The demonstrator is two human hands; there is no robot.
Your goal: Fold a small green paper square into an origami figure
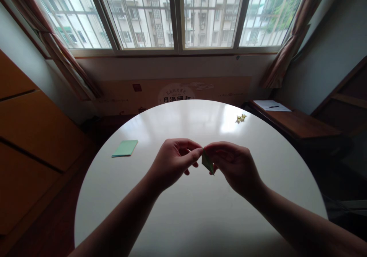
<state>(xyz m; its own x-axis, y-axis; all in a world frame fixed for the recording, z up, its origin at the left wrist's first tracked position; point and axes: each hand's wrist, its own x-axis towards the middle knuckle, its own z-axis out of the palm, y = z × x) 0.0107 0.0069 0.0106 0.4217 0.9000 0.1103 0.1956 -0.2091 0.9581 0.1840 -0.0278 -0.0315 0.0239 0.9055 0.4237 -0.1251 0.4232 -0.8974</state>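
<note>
Between my two hands, above the white round table (183, 218), is a small green folded paper (207, 163) with a pointed lower end. My left hand (179, 159) pinches its upper tip between thumb and forefinger. From the other side my right hand (233, 163) grips the same paper, its fingers closed and partly hiding it. Over to the left lies a stack of light green paper squares (125, 148). Small yellowish folded paper pieces (241, 118) rest near the table's far right edge.
Beyond the table's right edge, a brown wooden side table (304, 121) bears a white sheet with a dark pen (274, 106). An orange-brown cabinet (31, 134) stands at left. A printed board (120, 96) leans below the barred window (177, 16).
</note>
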